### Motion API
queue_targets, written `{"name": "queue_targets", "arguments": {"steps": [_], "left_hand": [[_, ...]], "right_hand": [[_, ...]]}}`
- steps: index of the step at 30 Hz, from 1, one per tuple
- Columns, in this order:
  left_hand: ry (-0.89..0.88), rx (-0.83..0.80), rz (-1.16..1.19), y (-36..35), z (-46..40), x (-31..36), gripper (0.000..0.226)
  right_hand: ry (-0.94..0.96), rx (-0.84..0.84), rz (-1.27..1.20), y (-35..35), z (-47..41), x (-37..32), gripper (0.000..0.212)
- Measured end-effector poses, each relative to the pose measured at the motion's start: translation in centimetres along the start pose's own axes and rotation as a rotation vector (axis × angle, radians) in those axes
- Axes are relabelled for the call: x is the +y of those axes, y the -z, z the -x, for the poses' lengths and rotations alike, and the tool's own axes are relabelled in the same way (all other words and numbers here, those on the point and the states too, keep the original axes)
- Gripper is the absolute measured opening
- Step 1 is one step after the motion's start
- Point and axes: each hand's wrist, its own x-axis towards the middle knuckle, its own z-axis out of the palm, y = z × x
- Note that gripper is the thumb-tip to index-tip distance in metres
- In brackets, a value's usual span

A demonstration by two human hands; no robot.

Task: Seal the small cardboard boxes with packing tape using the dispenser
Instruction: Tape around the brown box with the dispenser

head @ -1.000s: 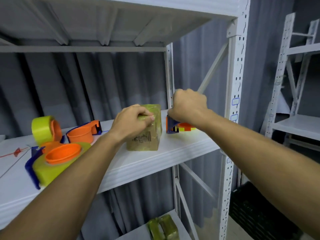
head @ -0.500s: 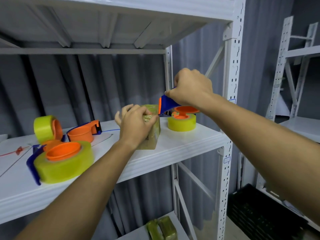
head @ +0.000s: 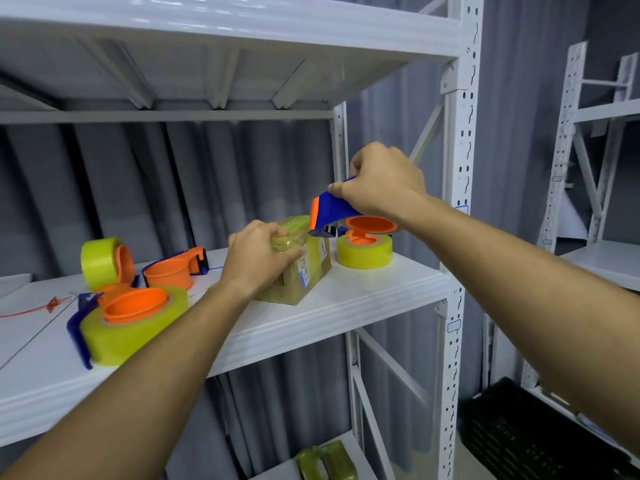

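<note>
My right hand (head: 382,183), fingers clamped round the dispenser (head: 332,213), has lifted it to the box (head: 298,261) my left hand (head: 258,259) grips: taping can begin.

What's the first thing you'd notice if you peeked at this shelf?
Probably the blue and orange tape dispenser that the right hand holds tilted over the small box in the middle of the white shelf. The left hand grips that box's top. Bright yellow tape rolls with orange cores sit further left.
</note>
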Motion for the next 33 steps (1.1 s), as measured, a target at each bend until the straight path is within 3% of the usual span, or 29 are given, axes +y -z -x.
{"name": "queue_targets", "arguments": {"steps": [5,18,25,30,33], "left_hand": [[0.008,-0.032,0.029,0.3,0.0,0.1,0.024],[0.033,-0.185,0.16,3.4,-1.1,-2.0,0.018],[0.044,-0.192,0.193,3.1,-1.1,-2.5,0.033],[0.15,-0.224,0.14,2.2,-0.8,-2.9,0.077],[0.196,-0.253,0.149,2.0,-0.9,-3.1,0.083]], "right_hand": [[-0.015,0.006,-0.026,0.5,-0.1,0.2,0.038],[-0.039,0.029,-0.103,1.3,-0.3,2.2,0.046],[-0.011,0.024,-0.133,0.0,-0.8,2.1,0.046],[-0.001,0.025,-0.15,-0.9,-1.0,2.1,0.047],[-0.001,0.03,-0.16,-1.2,-1.3,2.0,0.048]]}}
